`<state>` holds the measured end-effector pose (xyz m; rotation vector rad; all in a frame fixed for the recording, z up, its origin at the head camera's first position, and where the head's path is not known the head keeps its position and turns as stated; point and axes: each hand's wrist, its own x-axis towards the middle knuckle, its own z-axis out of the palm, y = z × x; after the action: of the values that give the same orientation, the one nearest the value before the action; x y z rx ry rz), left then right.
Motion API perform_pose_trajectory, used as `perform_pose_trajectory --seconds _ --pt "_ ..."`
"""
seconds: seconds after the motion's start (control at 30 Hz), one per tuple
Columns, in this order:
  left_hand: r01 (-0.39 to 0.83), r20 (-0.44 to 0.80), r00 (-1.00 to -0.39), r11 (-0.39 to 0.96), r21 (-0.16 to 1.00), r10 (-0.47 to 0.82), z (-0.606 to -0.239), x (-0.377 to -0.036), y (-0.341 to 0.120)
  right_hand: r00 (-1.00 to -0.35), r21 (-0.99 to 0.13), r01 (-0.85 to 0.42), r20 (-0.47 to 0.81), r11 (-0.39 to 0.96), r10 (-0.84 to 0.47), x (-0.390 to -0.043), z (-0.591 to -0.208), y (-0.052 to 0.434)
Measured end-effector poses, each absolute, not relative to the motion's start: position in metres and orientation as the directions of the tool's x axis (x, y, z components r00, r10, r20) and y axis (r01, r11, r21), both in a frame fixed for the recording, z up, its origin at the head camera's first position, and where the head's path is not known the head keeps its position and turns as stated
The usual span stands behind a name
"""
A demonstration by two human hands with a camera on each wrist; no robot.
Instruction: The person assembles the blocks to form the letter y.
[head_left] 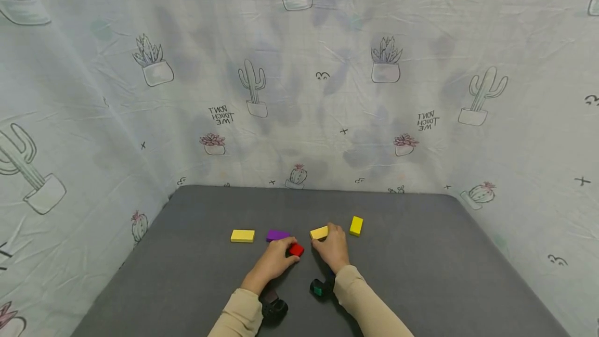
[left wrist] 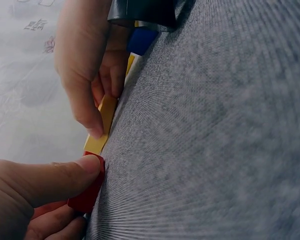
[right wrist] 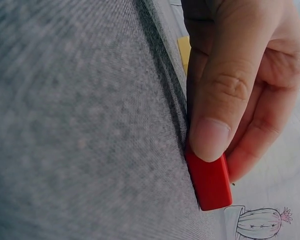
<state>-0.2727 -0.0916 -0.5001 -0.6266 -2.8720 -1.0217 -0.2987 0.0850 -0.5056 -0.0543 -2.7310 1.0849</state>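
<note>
My left hand (head_left: 273, 261) pinches a red block (head_left: 297, 250), its thumb lying on the near face; the right wrist view also shows this red block (right wrist: 210, 182) under the left thumb. Just behind the left fingers lies a purple block (head_left: 278, 235), partly covered. With thumb and fingertips, my right hand (head_left: 334, 248) grips a yellow block (head_left: 319, 232) low at the table. A gap separates the red and yellow blocks in the head view, though they overlap in the left wrist view. The right hand does not appear in the right wrist view.
One yellow block (head_left: 242, 236) lies at the left, and another yellow block (head_left: 356, 226) stands at an angle beyond the right hand. A blue piece (left wrist: 142, 41) shows near the right wrist's dark camera (head_left: 321, 289). The grey table (head_left: 421, 264) meets a cactus-print curtain (head_left: 327, 134).
</note>
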Motion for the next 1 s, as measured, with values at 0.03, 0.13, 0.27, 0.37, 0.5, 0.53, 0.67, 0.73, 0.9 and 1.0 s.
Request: perform_pose_trajectory --seconds 0.03,0.13,0.27,0.37,0.5,0.53,0.67,0.73,0.9,1.0 --pt "0.382 0.162 -0.918 0.701 0.602 0.361 -0.500 -0.273 -0.092 -0.979 -0.683 -0.039 0.172 0.729 0.109 -0.299 -0.505 0.085" --pt "0.375 0.158 -0.921 0.695 0.614 0.356 -0.498 -0.273 -0.093 -0.979 -0.688 -0.038 0.170 0.725 0.110 -0.300 -0.504 0.084" --pt "0.365 0.150 -0.924 0.693 0.621 0.352 -0.498 -0.273 -0.094 -0.980 -0.708 -0.041 0.167 0.705 0.111 -0.300 -0.505 0.085" --pt "0.356 0.150 -0.928 0.690 0.631 0.341 -0.499 -0.271 -0.094 -0.982 -0.739 -0.048 0.158 0.672 0.104 -0.299 -0.506 0.088" --pt "0.332 0.153 -0.938 0.676 0.657 0.312 -0.500 -0.269 -0.094 -0.984 -0.783 -0.056 0.148 0.620 0.098 -0.298 -0.506 0.092" --pt "0.332 0.159 -0.938 0.672 0.662 0.307 -0.501 -0.270 -0.095 -0.984 -0.788 -0.060 0.150 0.613 0.096 -0.298 -0.505 0.093" --pt "0.324 0.171 -0.942 0.657 0.681 0.289 -0.502 -0.270 -0.096 -0.986 -0.814 -0.056 0.138 0.578 0.099 -0.298 -0.505 0.097" --pt "0.334 0.181 -0.939 0.645 0.687 0.293 -0.502 -0.270 -0.096 -0.987 -0.827 -0.054 0.130 0.560 0.097 -0.298 -0.504 0.098" --pt "0.346 0.197 -0.935 0.625 0.700 0.296 -0.502 -0.272 -0.097 -0.988 -0.859 -0.066 0.127 0.508 0.086 -0.298 -0.502 0.102" --pt "0.356 0.214 -0.932 0.622 0.697 0.293 -0.501 -0.273 -0.098 -0.987 -0.867 -0.081 0.139 0.491 0.082 -0.299 -0.500 0.104"
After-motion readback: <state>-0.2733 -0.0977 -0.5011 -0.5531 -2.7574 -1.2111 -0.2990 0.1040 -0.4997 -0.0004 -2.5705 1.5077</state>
